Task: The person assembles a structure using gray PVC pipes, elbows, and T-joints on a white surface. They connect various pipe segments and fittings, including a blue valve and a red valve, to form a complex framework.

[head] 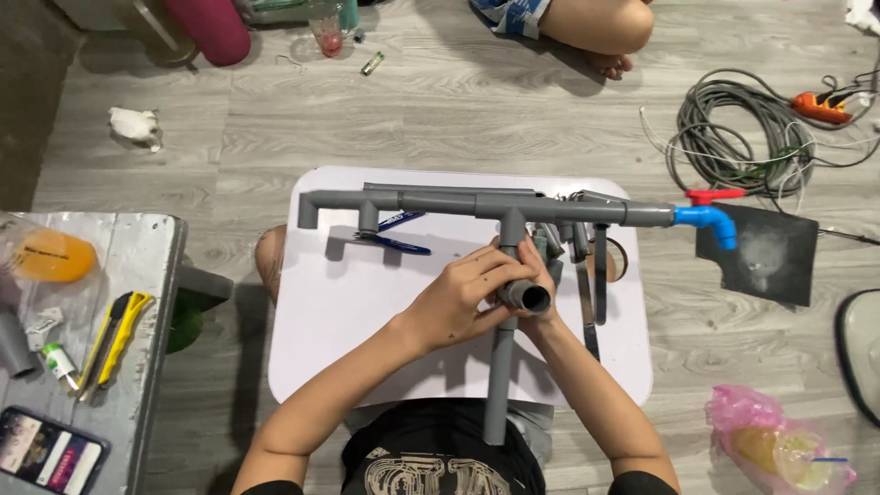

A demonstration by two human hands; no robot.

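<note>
Both forearms rise from the bottom edge to a grey pipe assembly (477, 203) on the white counter (330, 330). Left hand (463, 293) wraps over a short grey fitting (524, 295), open round end facing the camera. Right hand (536, 275) is clamped on the same joint from behind, fingers touching the left hand's. Long grey pipe (500, 385) runs from the hands down toward the body. Assembly is matte grey: a horizontal run beyond the hands, an elbow at its far left end, a blue elbow (708, 220) and red valve handle (715, 194) far right. Blue-handled pliers (394, 240) lie left of the hands, under the horizontal run.
</note>
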